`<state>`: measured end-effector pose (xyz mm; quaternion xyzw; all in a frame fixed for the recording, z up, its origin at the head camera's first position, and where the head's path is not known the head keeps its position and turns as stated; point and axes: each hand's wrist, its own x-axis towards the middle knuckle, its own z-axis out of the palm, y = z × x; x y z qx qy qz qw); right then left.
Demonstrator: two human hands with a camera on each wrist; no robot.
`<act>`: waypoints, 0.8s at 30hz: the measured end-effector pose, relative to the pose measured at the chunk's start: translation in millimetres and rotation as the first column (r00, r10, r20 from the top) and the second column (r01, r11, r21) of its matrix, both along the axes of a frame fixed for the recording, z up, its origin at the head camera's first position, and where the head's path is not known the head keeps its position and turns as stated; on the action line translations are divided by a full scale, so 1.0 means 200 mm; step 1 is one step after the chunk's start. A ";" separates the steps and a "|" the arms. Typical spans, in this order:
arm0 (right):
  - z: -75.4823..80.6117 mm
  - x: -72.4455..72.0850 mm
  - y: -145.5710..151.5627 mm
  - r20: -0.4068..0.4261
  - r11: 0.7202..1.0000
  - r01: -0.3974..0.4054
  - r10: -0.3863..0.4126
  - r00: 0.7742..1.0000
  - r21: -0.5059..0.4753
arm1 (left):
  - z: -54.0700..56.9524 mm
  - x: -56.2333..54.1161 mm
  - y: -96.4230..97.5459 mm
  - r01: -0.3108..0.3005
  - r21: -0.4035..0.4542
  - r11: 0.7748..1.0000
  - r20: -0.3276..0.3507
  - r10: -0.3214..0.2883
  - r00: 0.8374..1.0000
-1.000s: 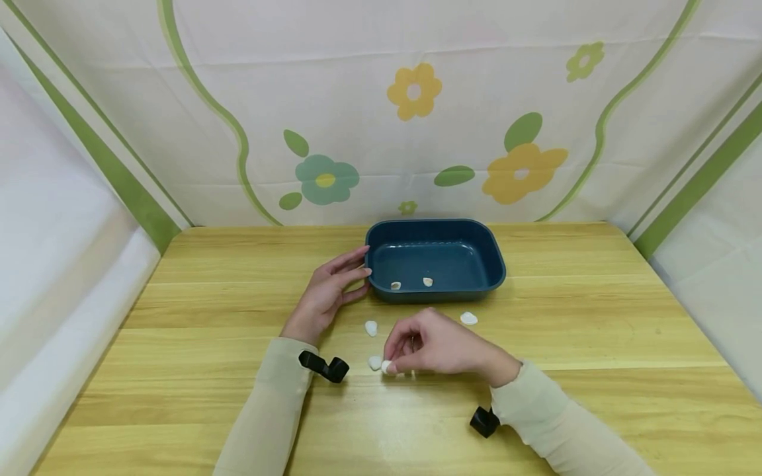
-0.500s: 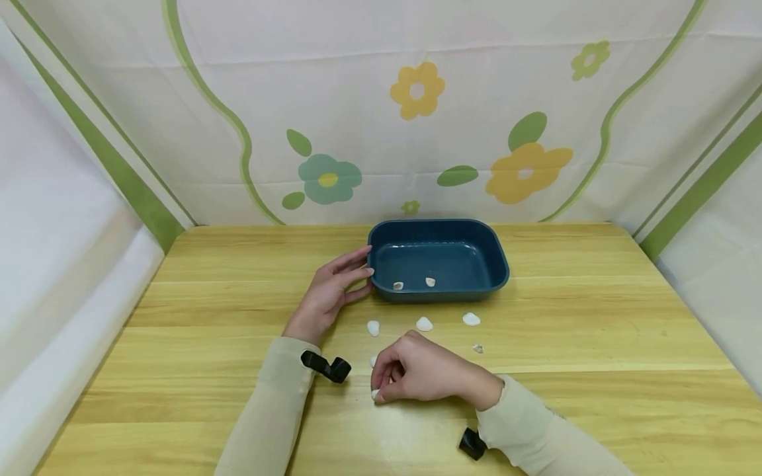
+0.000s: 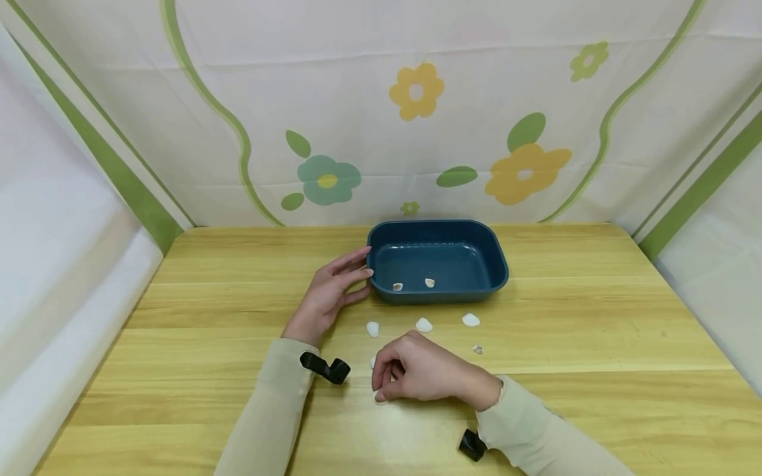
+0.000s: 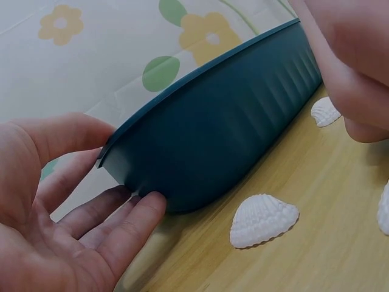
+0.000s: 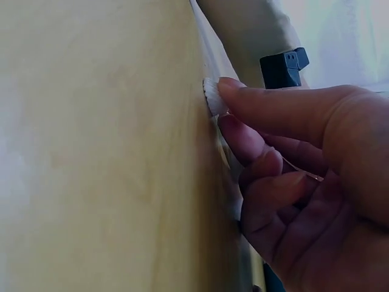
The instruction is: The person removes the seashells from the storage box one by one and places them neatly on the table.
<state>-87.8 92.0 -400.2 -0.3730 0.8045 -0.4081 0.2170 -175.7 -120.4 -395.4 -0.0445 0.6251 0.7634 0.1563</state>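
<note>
Low over the tabletop, my right hand (image 3: 423, 370) pinches a white seashell (image 5: 213, 97) between thumb and index finger; the shell touches or nearly touches the wood. My left hand (image 3: 326, 294) rests against the left end of a dark blue rectangular basin (image 3: 440, 297), its fingertips on the wall and rim. Inside the basin, near its front wall, lie two small shells (image 3: 430, 283). In front of it, a ribbed white seashell (image 4: 264, 220) lies near my left hand. Another shell (image 3: 373, 363) is mostly hidden behind my right fingers.
Several more shells are on the wooden table (image 3: 595, 317): a white one (image 3: 424, 324) beyond my right hand, one (image 3: 471, 320) to its right, and a small broken-looking piece (image 3: 478, 349). A flower-printed cloth (image 3: 357, 119) hangs behind the table.
My right hand has moved toward the table's near side with the pinched shell, uncovering two shells. Over the last half second the shell has tipped flatter. My left hand stays at the basin.
</note>
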 end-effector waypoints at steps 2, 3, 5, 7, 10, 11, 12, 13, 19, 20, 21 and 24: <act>-0.01 0.00 0.00 -0.011 1.000 0.001 -0.001 1.000 -0.003 | 0.00 0.00 0.00 0.003 0.001 1.000 0.001 -0.003 1.000; -0.01 0.00 0.00 -0.016 1.000 0.002 -0.002 1.000 -0.005 | 0.00 0.00 0.00 0.004 0.001 1.000 0.002 -0.004 1.000; -0.01 0.00 0.00 -0.024 1.000 0.004 -0.005 1.000 -0.009 | 0.00 0.00 0.00 0.007 0.001 1.000 0.001 -0.007 1.000; -0.02 0.00 0.00 -0.031 1.000 0.008 -0.008 0.999 -0.014 | 0.00 0.00 0.00 0.010 0.003 1.000 0.001 -0.010 1.000; -0.02 0.00 0.00 -0.037 1.000 0.014 -0.014 0.999 -0.023 | 0.00 -0.01 0.00 0.011 0.003 1.000 0.001 -0.011 1.000; -0.02 0.00 -0.01 -0.039 1.000 0.015 -0.016 0.999 -0.025 | 0.00 -0.01 0.00 0.011 0.004 1.000 0.002 -0.011 1.000; -0.02 0.00 -0.01 -0.041 0.999 0.017 -0.018 0.999 -0.028 | 0.00 -0.01 0.00 0.011 0.004 1.000 0.002 -0.011 1.000; -0.02 0.00 -0.01 -0.040 0.999 0.018 -0.019 0.999 -0.030 | 0.00 -0.01 0.00 0.011 0.003 1.000 0.002 -0.011 1.000; -0.01 0.00 0.01 0.001 0.998 0.034 -0.034 0.999 -0.061 | 0.00 -0.01 0.00 0.012 0.000 1.000 0.003 -0.012 1.000; -0.01 -0.01 0.01 0.013 0.997 0.037 -0.036 0.999 -0.072 | 0.00 -0.01 0.00 0.013 0.000 1.000 0.004 -0.013 1.000; -0.01 -0.01 0.01 0.026 0.995 0.038 -0.036 0.999 -0.087 | 0.00 -0.01 0.00 0.014 0.000 1.000 0.005 -0.014 1.000; 0.00 -0.01 0.02 0.065 0.991 0.041 -0.033 0.997 -0.124 | 0.00 -0.01 0.00 0.016 -0.001 1.000 0.008 -0.016 1.000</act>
